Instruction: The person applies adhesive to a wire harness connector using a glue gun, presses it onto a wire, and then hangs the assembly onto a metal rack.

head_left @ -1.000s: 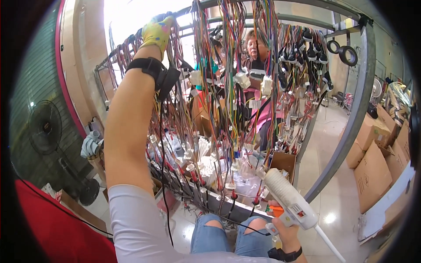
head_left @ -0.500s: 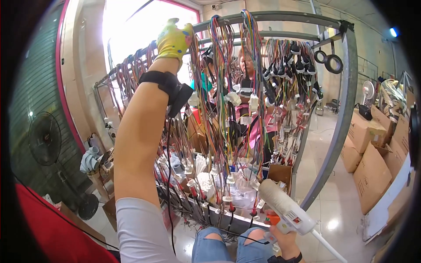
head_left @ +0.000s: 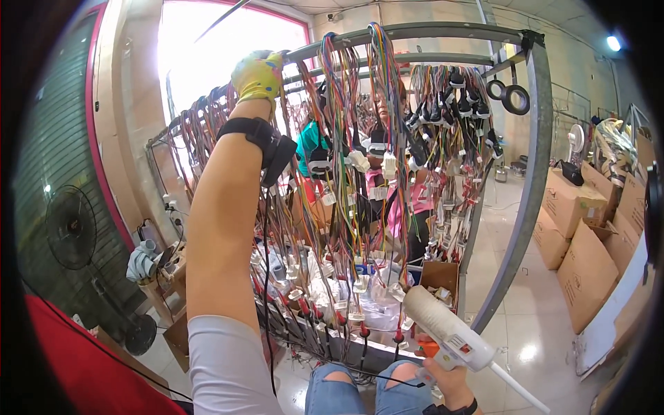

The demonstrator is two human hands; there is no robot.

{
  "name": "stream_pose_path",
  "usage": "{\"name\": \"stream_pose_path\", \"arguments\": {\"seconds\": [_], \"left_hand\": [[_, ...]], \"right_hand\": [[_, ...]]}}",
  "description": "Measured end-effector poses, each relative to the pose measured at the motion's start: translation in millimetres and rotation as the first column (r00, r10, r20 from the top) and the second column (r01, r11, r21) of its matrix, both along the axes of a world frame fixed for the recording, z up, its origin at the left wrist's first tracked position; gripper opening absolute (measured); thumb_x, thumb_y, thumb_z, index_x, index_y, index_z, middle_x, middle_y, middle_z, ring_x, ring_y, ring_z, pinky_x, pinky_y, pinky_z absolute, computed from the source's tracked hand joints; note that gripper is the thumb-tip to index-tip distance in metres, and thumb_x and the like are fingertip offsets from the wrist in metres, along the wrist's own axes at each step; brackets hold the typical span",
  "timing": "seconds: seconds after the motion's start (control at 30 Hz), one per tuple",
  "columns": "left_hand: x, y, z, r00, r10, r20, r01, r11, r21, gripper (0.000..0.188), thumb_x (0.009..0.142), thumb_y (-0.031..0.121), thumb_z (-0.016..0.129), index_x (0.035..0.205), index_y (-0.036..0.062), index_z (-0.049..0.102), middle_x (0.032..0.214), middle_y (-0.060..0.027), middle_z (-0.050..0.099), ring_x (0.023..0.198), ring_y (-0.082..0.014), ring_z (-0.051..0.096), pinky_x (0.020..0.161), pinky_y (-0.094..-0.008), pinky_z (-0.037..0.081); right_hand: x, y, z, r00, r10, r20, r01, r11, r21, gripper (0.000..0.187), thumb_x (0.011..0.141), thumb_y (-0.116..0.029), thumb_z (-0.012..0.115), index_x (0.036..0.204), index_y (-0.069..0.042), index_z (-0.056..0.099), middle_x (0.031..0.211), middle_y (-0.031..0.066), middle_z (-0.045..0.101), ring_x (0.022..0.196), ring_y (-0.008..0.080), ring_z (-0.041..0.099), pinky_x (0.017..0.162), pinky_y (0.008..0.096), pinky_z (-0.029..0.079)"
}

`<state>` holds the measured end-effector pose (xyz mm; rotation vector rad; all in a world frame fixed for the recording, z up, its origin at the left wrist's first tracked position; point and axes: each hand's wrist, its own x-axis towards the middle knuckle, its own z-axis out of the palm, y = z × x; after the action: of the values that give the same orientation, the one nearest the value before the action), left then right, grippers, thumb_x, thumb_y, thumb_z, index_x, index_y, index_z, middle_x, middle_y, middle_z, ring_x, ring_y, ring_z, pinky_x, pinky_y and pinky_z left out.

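My left arm reaches up to the top rail (head_left: 429, 31) of a metal rack. The left hand (head_left: 257, 76), in a yellow spotted glove, is closed at the rail among hanging wire harnesses (head_left: 332, 90). Its fingertips are turned away, so what lies in them is hidden. Low at the right, my right hand (head_left: 446, 380) grips a white hot glue gun (head_left: 449, 328) by its handle. The gun's nozzle end points up and left toward the harnesses, and a glue stick (head_left: 522, 387) sticks out of its back. White connectors (head_left: 360, 283) hang at the wires' lower ends.
Behind the wires are people, partly hidden. Tape rolls (head_left: 515, 99) hang at the rack's right end. Cardboard boxes (head_left: 570, 204) stand on the floor at right, and a fan (head_left: 71, 228) stands at left. A black cable (head_left: 267, 304) runs down beside my left arm.
My left hand has shifted slightly left along the rail, and its fingers are lower over it. My right hand keeps the glue gun in nearly the same place. The view has tilted slightly.
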<state>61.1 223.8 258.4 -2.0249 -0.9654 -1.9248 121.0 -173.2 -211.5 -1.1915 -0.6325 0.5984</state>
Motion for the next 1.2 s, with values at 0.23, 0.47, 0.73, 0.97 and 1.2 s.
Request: {"name": "stream_pose_path", "arguments": {"seconds": [0.23,0.47,0.73,0.97,1.2], "left_hand": [[4.8,-9.4,-10.1,0.996,-0.049,0.076,0.036,0.986,0.162,0.036,0.082,0.042,0.062,0.106,0.0167,0.068,0.099,-0.0144,0.068,0.097,-0.0309,0.064,0.084,-0.0394,0.05],[39.1,-62.2,-0.1,0.948,-0.258,-0.184,0.287,0.946,0.153,0.033,0.079,0.035,0.065,0.107,0.0164,0.067,0.099,-0.012,0.069,0.094,-0.0326,0.064,0.081,-0.039,0.051],[35.9,-34.3,-1.6,0.967,-0.247,-0.069,0.255,0.955,0.151,0.039,0.082,0.046,0.055,0.094,0.0126,0.073,0.079,-0.0115,0.069,0.081,-0.0299,0.066,0.079,-0.0378,0.05],[47.1,-54.0,-2.9,0.983,-0.178,-0.036,0.17,0.831,0.529,0.04,0.084,0.046,0.057,0.1,0.0121,0.07,0.084,-0.0129,0.068,0.082,-0.0329,0.065,0.078,-0.0415,0.05],[87.7,-106.0,0.0,0.952,-0.08,-0.295,0.184,0.92,0.346,0.027,0.081,0.039,0.058,0.088,0.0151,0.068,0.076,-0.0133,0.065,0.074,-0.0359,0.064,0.066,-0.0452,0.051]], "right_hand": [[-0.1,5.9,7.3,0.996,-0.059,0.067,0.046,0.982,0.184,0.051,0.082,-0.008,0.071,0.126,-0.001,0.046,0.103,0.0102,0.062,0.082,0.0139,0.064,0.06,0.0246,0.053],[1.2,11.7,7.3,0.991,-0.025,0.134,-0.014,0.96,0.279,0.06,0.084,-0.007,0.068,0.136,-0.003,0.038,0.122,0.0154,0.058,0.105,0.0223,0.061,0.074,0.029,0.055],[4.8,10.4,5.7,0.988,-0.041,0.146,0.0,0.963,0.271,0.06,0.082,-0.009,0.069,0.134,0.0,0.039,0.121,0.0175,0.057,0.11,0.0262,0.059,0.088,0.037,0.052],[2.7,2.9,7.2,0.997,-0.049,0.054,0.043,0.992,0.115,0.063,0.08,-0.009,0.07,0.134,0.0,0.039,0.12,0.019,0.058,0.112,0.0298,0.057,0.089,0.0404,0.053],[0.2,2.5,20.9,0.996,-0.028,0.09,0.01,0.982,0.19,0.059,0.081,-0.009,0.069,0.132,0.001,0.042,0.118,0.0183,0.059,0.11,0.0281,0.059,0.088,0.039,0.052]]}}
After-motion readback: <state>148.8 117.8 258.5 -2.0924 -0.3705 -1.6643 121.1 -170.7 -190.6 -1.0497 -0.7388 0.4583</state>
